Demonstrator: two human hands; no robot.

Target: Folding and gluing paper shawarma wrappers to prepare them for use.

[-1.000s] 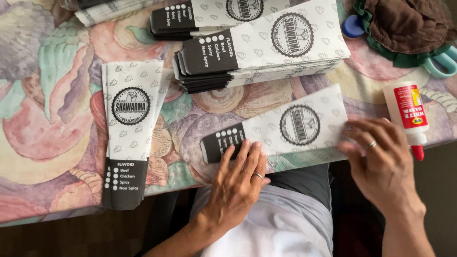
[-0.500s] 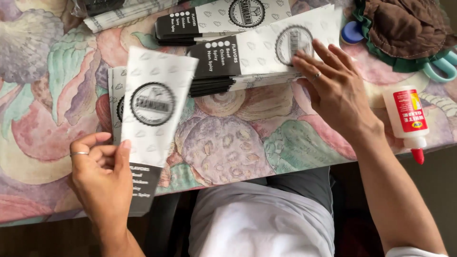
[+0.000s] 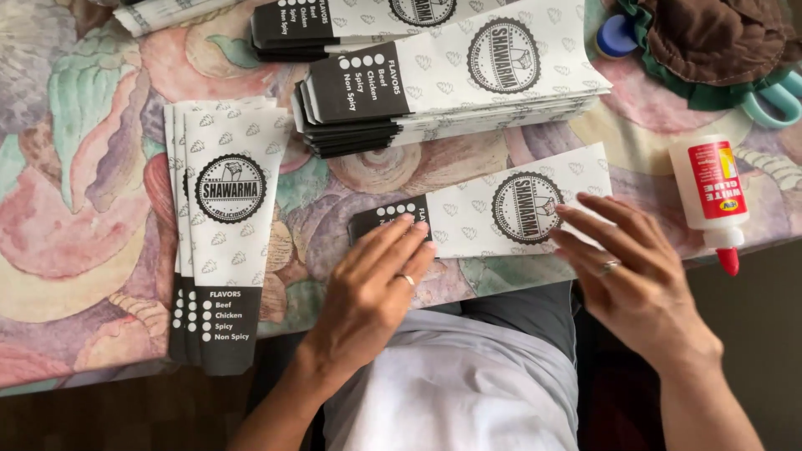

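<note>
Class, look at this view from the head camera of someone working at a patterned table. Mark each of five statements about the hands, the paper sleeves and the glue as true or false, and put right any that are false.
1. Both hands rest on a single flat paper sleeve at the near table edge. True: the left hand is on its dark end and the right hand on its white end.
2. The glue bottle stands upright. False: it lies on its side, red tip toward the table edge.
3. The small pile of sleeves on the left lies lengthwise toward the person. True.
4. The right hand holds the scissors. False: they lie untouched at the far right.
5. The tall stack of sleeves lies beyond the single sleeve. True.
</note>
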